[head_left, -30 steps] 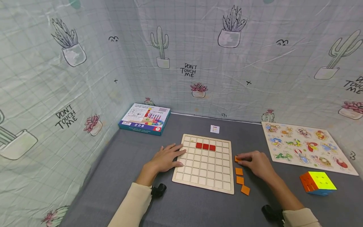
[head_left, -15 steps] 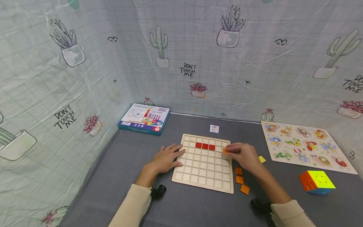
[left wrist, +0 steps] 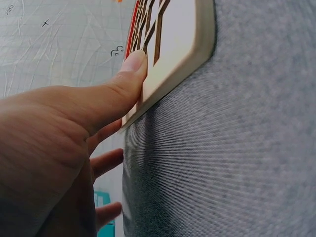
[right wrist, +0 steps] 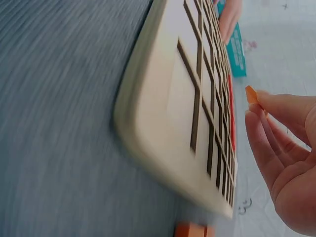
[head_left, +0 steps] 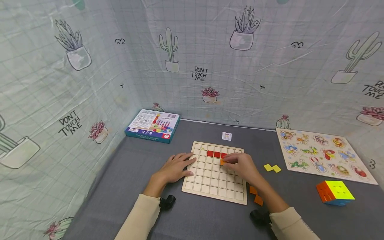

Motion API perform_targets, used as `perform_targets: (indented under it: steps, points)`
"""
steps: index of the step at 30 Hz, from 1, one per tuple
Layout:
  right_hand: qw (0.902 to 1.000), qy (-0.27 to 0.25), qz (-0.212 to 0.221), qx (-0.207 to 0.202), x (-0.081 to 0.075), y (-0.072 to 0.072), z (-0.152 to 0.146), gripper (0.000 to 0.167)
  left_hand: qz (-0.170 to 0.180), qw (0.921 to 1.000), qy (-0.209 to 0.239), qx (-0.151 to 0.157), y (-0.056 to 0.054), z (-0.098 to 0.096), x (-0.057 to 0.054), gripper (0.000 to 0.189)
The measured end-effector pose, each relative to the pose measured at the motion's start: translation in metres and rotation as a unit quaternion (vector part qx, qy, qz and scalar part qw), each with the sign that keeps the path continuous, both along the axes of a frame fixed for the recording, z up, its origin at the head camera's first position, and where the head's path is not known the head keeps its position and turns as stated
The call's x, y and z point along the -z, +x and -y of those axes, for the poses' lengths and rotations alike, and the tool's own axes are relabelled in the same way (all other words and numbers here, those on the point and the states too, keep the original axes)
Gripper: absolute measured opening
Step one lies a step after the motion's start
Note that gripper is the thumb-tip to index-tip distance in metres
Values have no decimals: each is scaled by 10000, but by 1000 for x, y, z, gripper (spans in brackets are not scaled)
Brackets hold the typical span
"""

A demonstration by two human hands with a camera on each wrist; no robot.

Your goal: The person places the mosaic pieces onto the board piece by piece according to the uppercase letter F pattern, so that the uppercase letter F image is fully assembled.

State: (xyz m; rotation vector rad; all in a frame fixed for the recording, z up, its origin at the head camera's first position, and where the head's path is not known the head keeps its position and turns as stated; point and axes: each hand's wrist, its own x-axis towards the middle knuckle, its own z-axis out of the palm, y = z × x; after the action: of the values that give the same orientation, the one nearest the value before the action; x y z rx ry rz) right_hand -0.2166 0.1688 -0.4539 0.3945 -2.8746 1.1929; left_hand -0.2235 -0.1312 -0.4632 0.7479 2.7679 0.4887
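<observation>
A pale wooden grid board [head_left: 207, 191] lies on the grey tabletop, with three red square tiles [head_left: 217, 154] in a row near its far side. My left hand [head_left: 175, 168] rests on the board's left edge, fingers spread; in the left wrist view its thumb [left wrist: 133, 61] lies on the board's border. My right hand [head_left: 243, 165] pinches an orange square tile [head_left: 222, 162] between thumb and fingers, just over the cells below the right-hand red tile. The right wrist view shows the same orange tile [right wrist: 252, 95] at the fingertips.
Orange tiles [head_left: 258, 200] lie right of the board, partly behind my right forearm. Two yellow tiles [head_left: 272, 168] sit further right. A small printed card [head_left: 226, 136], a game box [head_left: 153, 125], an insect puzzle board [head_left: 325, 153] and a puzzle cube [head_left: 335, 193] stand around.
My right hand has picked up an orange tile from beside the board and carried it left over the grid. Two yellow tiles have come into view behind it. The left hand stays put.
</observation>
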Motion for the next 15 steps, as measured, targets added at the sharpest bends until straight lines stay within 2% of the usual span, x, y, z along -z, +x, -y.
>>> perform_targets:
  steps: [15]
  points:
    - [9995,-18,-301,-96,2,-19,44,15,71,9998,-172,-74,-3,-1,-2,63]
